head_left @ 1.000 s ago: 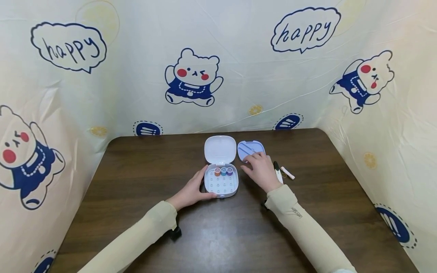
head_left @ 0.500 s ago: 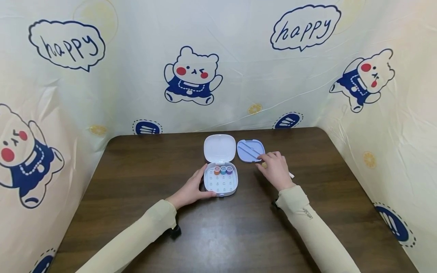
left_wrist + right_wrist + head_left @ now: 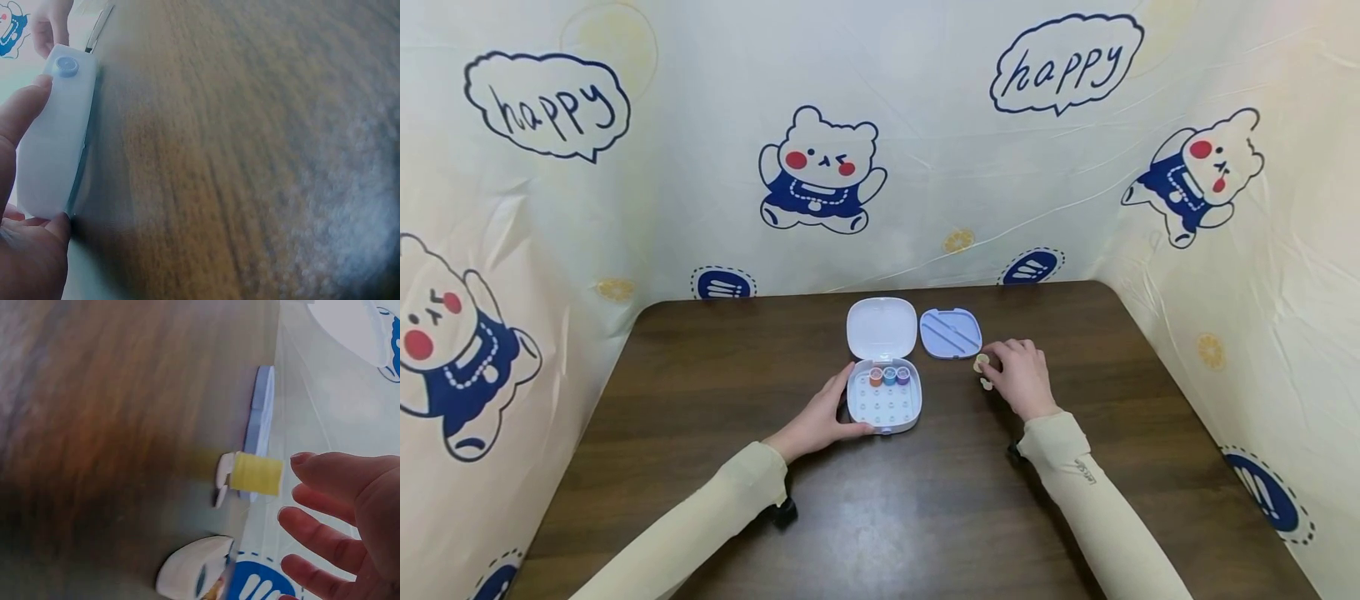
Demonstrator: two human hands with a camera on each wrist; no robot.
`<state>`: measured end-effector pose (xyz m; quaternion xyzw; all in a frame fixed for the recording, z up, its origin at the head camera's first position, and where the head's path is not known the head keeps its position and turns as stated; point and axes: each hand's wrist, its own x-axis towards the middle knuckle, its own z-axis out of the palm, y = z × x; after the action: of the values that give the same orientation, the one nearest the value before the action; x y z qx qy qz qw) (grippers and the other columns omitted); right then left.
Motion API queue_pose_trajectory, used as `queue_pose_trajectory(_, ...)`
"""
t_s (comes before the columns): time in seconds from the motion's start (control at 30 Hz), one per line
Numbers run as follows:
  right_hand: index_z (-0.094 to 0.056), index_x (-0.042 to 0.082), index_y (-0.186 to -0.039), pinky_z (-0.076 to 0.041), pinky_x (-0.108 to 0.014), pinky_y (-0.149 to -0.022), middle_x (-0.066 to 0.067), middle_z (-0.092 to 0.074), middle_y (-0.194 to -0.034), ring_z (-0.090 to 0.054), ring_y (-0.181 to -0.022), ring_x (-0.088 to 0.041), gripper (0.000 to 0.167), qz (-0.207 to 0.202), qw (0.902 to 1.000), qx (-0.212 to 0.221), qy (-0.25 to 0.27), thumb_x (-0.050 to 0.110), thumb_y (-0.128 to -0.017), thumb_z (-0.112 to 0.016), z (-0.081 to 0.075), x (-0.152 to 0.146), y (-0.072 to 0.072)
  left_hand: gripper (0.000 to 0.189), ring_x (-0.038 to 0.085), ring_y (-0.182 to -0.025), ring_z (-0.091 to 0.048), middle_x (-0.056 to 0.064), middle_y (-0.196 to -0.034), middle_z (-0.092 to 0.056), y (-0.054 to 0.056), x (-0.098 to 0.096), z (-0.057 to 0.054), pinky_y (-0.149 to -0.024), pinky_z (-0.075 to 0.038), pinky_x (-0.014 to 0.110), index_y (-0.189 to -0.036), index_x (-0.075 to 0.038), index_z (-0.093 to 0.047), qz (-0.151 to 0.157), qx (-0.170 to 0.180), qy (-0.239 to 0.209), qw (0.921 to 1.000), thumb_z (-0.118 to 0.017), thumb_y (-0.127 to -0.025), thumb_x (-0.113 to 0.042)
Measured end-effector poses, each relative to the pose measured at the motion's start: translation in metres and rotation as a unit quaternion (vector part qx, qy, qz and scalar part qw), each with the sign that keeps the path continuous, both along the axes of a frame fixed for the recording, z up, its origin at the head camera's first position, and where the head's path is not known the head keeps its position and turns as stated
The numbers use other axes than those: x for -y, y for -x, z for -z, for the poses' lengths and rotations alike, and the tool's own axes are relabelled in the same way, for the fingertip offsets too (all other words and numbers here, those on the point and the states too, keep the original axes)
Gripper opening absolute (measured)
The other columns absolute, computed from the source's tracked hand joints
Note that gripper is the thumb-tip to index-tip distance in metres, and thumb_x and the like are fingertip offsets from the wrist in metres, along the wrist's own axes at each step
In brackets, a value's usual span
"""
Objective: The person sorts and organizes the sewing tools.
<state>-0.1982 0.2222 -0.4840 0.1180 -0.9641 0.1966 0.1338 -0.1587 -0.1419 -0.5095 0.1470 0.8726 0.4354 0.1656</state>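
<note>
On the dark wooden counter (image 3: 880,517), a white case (image 3: 884,430) stands with its lid (image 3: 882,327) tipped back, the case's left side and near edge gripped by the left hand (image 3: 820,417). The left wrist view shows the thumb against the front wall, just beside a round button (image 3: 67,66), while other fingers reach the far end of that wall. Inside the case, rows of small pegs (image 3: 877,406) cover the floor, and three spools stand in the back row — orange (image 3: 876,378), blue (image 3: 890,377) and purple (image 3: 903,377), from left to right.

To the right of the case lies a flat periwinkle tray (image 3: 951,335) with a diagonal strip across it. Near its lower right corner is a yellow spool (image 3: 256,475), with a small white piece (image 3: 222,472) beside it. The right hand (image 3: 1021,379) is at this spool — fingers apart and loosely extended, holding nothing, the thumb tip near it in the right wrist view. Behind the counter hangs a pale curtain (image 3: 917,192) printed with bears.
</note>
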Motion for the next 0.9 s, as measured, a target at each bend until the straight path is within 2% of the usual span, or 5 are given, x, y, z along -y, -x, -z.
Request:
queue_pose_trajectory(0.27,-0.077,0.009,-0.117,-0.039,-0.058,-0.094,-0.012,-0.078,-0.102,-0.058,-0.106,-0.04,0.027,0.023,0.9991,0.036,-0.001,0.021,-0.094,-0.08,0.01,-0.005,0.004,0.123,0.032,-0.156,-0.026,0.015,-0.171,-0.019,0.0,0.0,0.002,-0.124,-0.027,0.053,-0.169,-0.014,-0.008,-0.001,-0.001,0.0,1.0,-0.088,-0.082,-0.051)
queue_pose_trajectory(0.37,-0.077,0.008,-0.119,-0.038,-0.059,-0.096,-0.012,-0.078,-0.099,-0.059,-0.108,-0.041,0.029,0.029,0.9988,0.039,-0.003,0.022,-0.094,-0.079,0.013,-0.006,0.005,0.123,0.032,-0.155,-0.028,0.015,-0.171,-0.02,0.0,0.0,0.002,-0.123,-0.027,0.052,-0.169,-0.014,-0.009,0.0,-0.001,-0.004,1.0,-0.088,-0.082,-0.051)
queue_pose_trajectory(0.9,-0.079,0.007,-0.115,-0.037,-0.058,-0.095,-0.009,-0.08,-0.096,-0.063,-0.109,-0.037,0.024,0.026,0.9983,0.051,0.012,0.019,-0.095,-0.078,0.015,0.0,0.008,0.121,0.033,-0.154,-0.031,0.017,-0.17,-0.021,-0.001,-0.001,-0.001,-0.123,-0.029,0.05,-0.169,-0.013,-0.009,0.001,-0.003,-0.014,0.9999,-0.088,-0.083,-0.047)
